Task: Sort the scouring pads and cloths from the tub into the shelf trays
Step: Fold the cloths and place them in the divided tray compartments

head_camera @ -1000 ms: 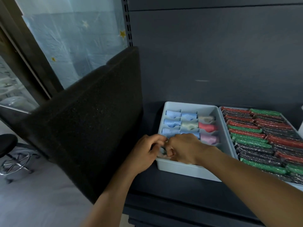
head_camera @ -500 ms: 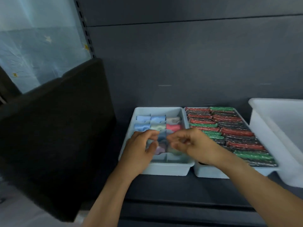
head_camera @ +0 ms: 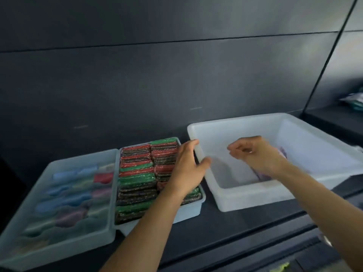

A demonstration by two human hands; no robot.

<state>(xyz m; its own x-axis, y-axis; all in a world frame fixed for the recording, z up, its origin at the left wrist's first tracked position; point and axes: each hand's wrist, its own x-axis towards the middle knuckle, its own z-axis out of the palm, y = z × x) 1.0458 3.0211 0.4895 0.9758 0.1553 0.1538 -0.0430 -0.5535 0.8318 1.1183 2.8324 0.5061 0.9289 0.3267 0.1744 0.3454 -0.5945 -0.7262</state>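
On the shelf (head_camera: 216, 232), a tray (head_camera: 59, 250) of rolled cloths (head_camera: 74, 199) sits at the left, touching a second tray (head_camera: 188, 212) packed with red and green pads (head_camera: 137, 181). The white tub (head_camera: 255, 199) stands just right of it. The left hand (head_camera: 186, 169), fingers spread, hovers at the tub's left wall. The right hand (head_camera: 255, 154), loosely curled, hangs over the tub, above a purple cloth (head_camera: 263, 175).
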